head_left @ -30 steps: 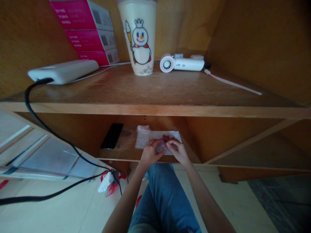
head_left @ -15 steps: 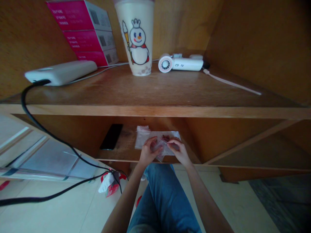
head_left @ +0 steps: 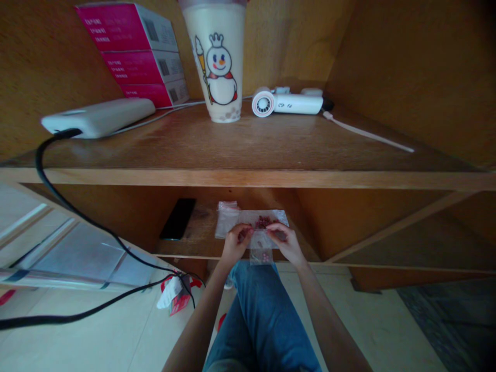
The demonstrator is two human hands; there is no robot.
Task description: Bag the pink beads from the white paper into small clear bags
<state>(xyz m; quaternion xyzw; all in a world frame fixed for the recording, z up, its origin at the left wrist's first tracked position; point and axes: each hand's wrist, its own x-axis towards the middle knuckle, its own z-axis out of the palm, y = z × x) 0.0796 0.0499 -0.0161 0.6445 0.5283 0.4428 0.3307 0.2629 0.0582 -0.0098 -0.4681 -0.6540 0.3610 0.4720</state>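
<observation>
Between my hands hangs a small clear plastic bag (head_left: 261,254) with a few small reddish pieces near its bottom. My left hand (head_left: 237,242) pinches its upper left corner, and my right hand (head_left: 284,239) pinches the upper right. The bag's lower part reaches past the front edge of the lower shelf. Just beyond my fingertips, a pile of small dark red pieces (head_left: 263,221) lies on a whitish sheet (head_left: 279,214); what the pieces are is too small to tell. Left of the sheet sits a stack of clear zip bags (head_left: 225,219).
A black phone (head_left: 178,219) lies left on the lower shelf. Above, the upper shelf (head_left: 248,150) holds a milk tea cup (head_left: 220,67), pink boxes (head_left: 127,51), a white power bank (head_left: 98,118) and a small white fan (head_left: 289,102). A black cable (head_left: 93,222) droops at left.
The clear bag, earlier bunched between my fingers, now hangs flat and spread, its lower end toward me. My left fingers have risen slightly to its top edge. More of the red pile shows.
</observation>
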